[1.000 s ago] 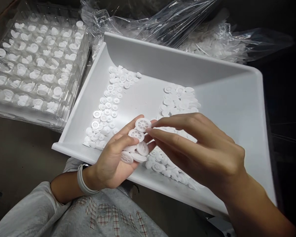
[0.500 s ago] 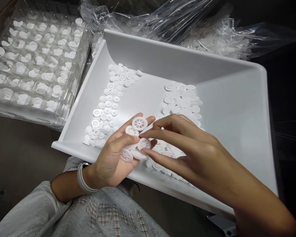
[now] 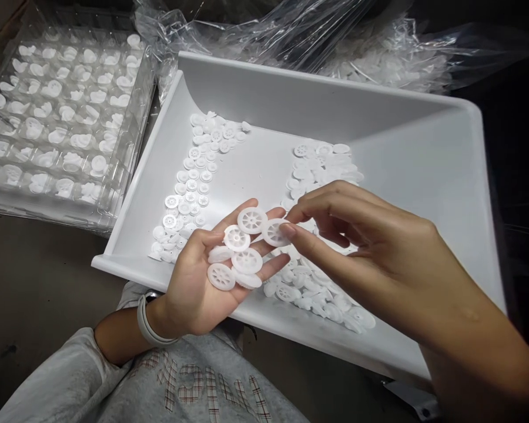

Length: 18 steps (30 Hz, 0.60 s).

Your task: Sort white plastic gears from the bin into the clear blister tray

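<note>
L hand: 6 white wheels vis. on palm + fingers. R hand: 1 spoked wheel. Below both: 1 grey bin w/ 2 wheel piles, too many to ct. Left of L hand: 1 clear compartment tray.

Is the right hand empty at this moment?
No, the right hand holds a white spoked wheel by its edge.

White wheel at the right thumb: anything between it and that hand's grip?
Nothing visible: the right hand has its thumb directly on the white wheel. The other wheels lie left of it, on the left hand.
</note>
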Available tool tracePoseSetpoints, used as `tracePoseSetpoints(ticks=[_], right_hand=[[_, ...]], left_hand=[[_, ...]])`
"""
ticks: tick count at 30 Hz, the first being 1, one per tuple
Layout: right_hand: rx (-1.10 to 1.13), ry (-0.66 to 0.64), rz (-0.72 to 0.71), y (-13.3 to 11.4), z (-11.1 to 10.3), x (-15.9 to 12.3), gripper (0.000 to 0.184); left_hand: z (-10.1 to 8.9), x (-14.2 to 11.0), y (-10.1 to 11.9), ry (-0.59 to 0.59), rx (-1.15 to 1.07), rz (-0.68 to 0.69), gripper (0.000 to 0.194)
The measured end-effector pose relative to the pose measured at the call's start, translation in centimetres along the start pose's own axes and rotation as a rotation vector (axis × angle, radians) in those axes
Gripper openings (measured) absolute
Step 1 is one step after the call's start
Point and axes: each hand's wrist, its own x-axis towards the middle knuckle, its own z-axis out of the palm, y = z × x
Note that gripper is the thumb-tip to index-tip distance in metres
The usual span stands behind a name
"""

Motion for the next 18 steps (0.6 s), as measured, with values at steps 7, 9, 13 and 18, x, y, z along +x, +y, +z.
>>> tracePoseSetpoints(ticks=[7,9,13,18], right_hand=[[-0.107,0.037,-0.262,-0.6,-0.3,-0.8,0.011],[-0.195,-0.008,-0.39,-0.8,-0.5,-1.1,0.016],[-0.292,-0.095,-0.584,-1.1,-0.5,-1.3,0.02],[-0.306,-0.128,-0.612,-1.0,-0.2,-1.0,0.02]], left_hand=[[-0.1,-0.1,0.1,-0.008,0.045,0.009,0.037],[-0.2,-0.1,0.2,-0.01,0.052,-0.005,0.038],[-0.2,-0.1,0.2,-0.048,0.047,-0.015,0.039],[-0.2,-0.2,0.3,-0.034,0.065,-0.023,0.039]])
